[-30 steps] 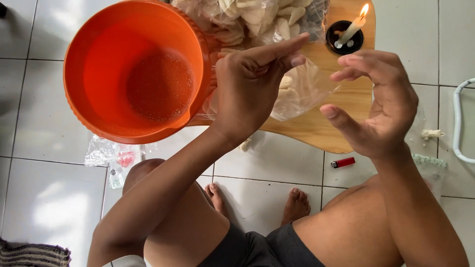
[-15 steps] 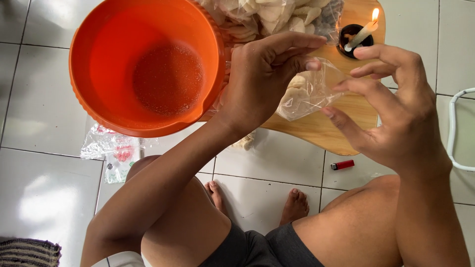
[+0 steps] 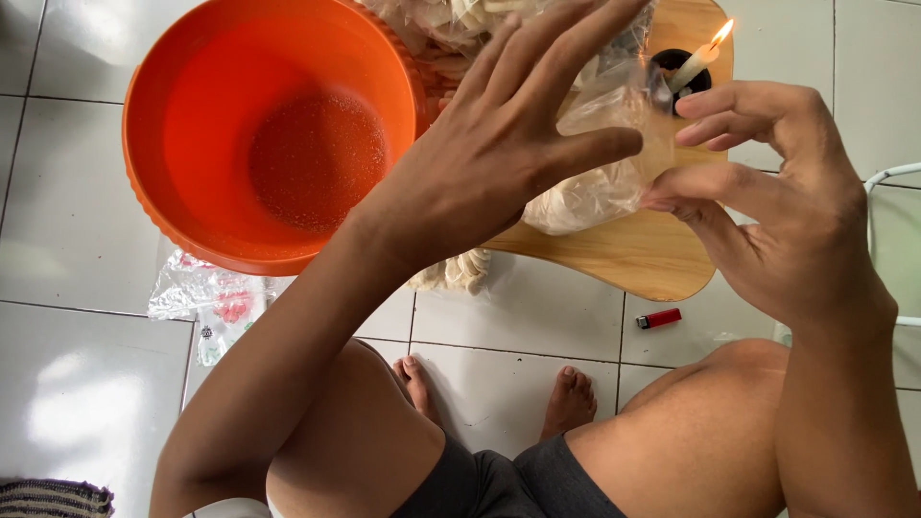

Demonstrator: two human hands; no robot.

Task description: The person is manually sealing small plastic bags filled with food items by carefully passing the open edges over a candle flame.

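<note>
Currently your right hand [image 3: 777, 206] pinches the clear plastic bag [image 3: 600, 177] above the wooden board [image 3: 633, 254]; its long axis runs up toward the lit candle [image 3: 698, 62]. Your left hand [image 3: 508, 144] covers it, fingers spread, gripping nothing.

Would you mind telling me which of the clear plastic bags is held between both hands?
The small filled bag by the candle; the printed ones lie on the tiles.

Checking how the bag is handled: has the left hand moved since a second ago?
Yes. The left hand has opened and slid right across the small clear plastic bag, toward the lit candle.
</note>
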